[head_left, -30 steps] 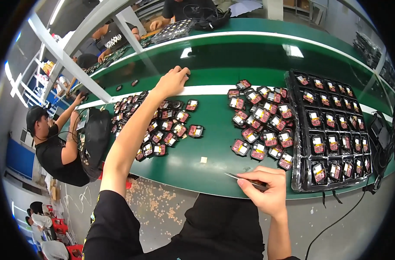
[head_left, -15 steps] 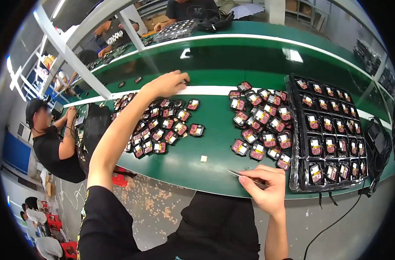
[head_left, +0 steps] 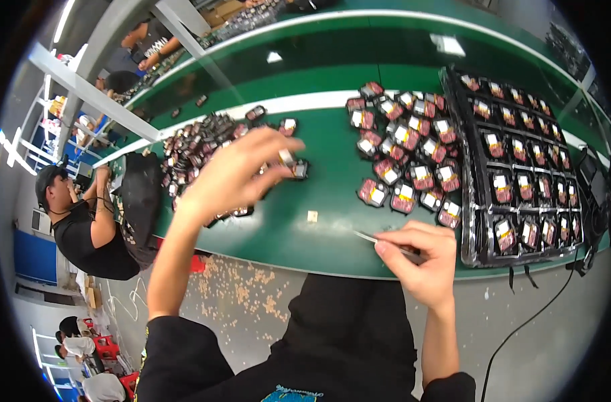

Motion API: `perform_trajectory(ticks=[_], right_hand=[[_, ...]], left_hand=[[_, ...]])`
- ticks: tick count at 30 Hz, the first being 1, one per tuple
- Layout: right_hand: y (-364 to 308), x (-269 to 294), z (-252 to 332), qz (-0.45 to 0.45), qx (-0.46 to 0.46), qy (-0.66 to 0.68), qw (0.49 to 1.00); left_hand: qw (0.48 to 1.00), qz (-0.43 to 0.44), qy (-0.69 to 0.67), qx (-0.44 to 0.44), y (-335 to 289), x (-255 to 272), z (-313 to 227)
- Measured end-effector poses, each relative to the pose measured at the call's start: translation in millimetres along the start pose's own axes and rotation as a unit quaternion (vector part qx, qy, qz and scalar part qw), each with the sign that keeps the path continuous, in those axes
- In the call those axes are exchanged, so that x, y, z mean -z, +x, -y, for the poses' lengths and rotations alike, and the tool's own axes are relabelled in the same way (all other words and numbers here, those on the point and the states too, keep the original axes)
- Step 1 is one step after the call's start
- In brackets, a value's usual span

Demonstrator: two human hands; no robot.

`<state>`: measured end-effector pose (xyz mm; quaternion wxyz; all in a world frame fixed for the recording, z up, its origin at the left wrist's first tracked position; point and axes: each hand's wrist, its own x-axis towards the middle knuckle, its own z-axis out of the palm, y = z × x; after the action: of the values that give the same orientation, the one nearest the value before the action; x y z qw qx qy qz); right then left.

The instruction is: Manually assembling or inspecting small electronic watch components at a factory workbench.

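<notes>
My left hand (head_left: pixel 241 171) is above the left heap of small black devices (head_left: pixel 191 147). Its fingers and thumb close on a small black device (head_left: pixel 286 158) with a pale face, slightly blurred and partly covered. Just beside the fingertips lies another such device (head_left: pixel 299 169). At the table's front edge my right hand (head_left: pixel 422 258) grips a pair of metal tweezers (head_left: pixel 365 236), tips pointing left over the green surface. A small beige square (head_left: pixel 312 216) lies between the hands, apart from the tweezer tips.
A second pile of devices (head_left: pixel 406 137) with pink-and-white faces stands right of centre. Next to it a black compartment tray (head_left: pixel 476 234) holds rows of the same devices. A black cable (head_left: pixel 500 335) hangs at the right. A co-worker (head_left: pixel 84 221) sits at the left; pale scraps (head_left: pixel 238 295) litter the floor.
My left hand has come back from the far strip toward me, a small device now in its fingers. The right hand keeps the tweezers. The whole view has shifted a little.
</notes>
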<state>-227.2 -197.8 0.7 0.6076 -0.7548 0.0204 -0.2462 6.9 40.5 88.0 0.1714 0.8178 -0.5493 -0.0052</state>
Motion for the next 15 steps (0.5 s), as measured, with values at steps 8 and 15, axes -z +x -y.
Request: perform_trajectory(ticks=[8, 15], right_hand=[[-1, -13, 2, -0.052, -0.034, -0.043, 0.997], [-1, -14, -3, -0.054, -0.061, -0.058, 0.995]], left_hand=[[0.997, -0.069, -0.039, -0.018, -35, -89, -66], [0.993, -0.088, -0.073, 0.041, -57, -89, -53]])
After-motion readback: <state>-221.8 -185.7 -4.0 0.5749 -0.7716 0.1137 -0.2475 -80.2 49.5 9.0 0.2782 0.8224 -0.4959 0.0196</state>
